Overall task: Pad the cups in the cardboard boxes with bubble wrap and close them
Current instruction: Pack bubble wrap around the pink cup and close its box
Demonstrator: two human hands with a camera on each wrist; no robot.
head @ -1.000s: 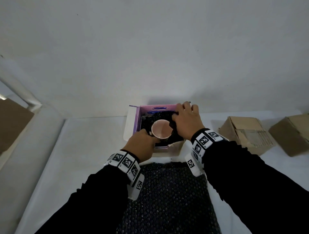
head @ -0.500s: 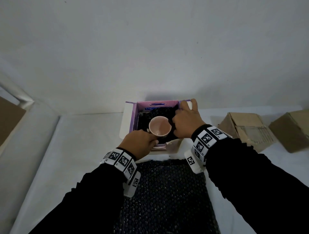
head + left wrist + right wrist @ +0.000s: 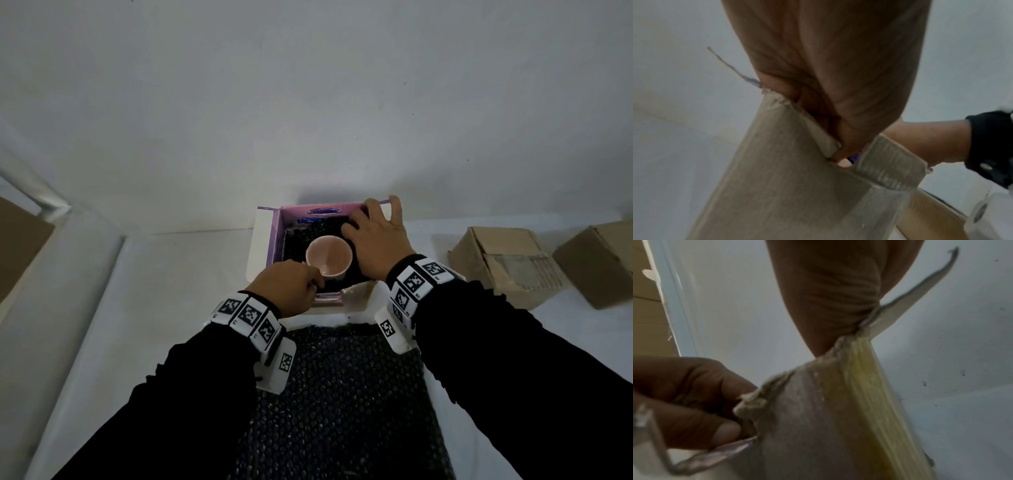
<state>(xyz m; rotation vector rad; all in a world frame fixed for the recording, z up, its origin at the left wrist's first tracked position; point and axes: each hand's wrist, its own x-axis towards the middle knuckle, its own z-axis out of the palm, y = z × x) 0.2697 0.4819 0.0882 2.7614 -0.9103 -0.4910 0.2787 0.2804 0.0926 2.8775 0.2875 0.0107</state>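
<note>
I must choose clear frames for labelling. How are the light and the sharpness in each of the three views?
Head view: dim and grey but fairly sharp; the pink cup reads clearly, the bubble wrap is nearly black. Left wrist view: soft, filled by the left hand and cardboard. Right wrist view: blurred, the box edge smeared.

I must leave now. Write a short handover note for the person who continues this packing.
Left hand: curled at the near rim of the open purple box, beside the pink cup; grip unclear.
Right hand: spread on the black bubble wrap lining the box.
Done: cup sits upright in the lining.
Left: finish padding, close this box. Spare bubble wrap sheet lies in front; two brown boxes wait right.
</note>
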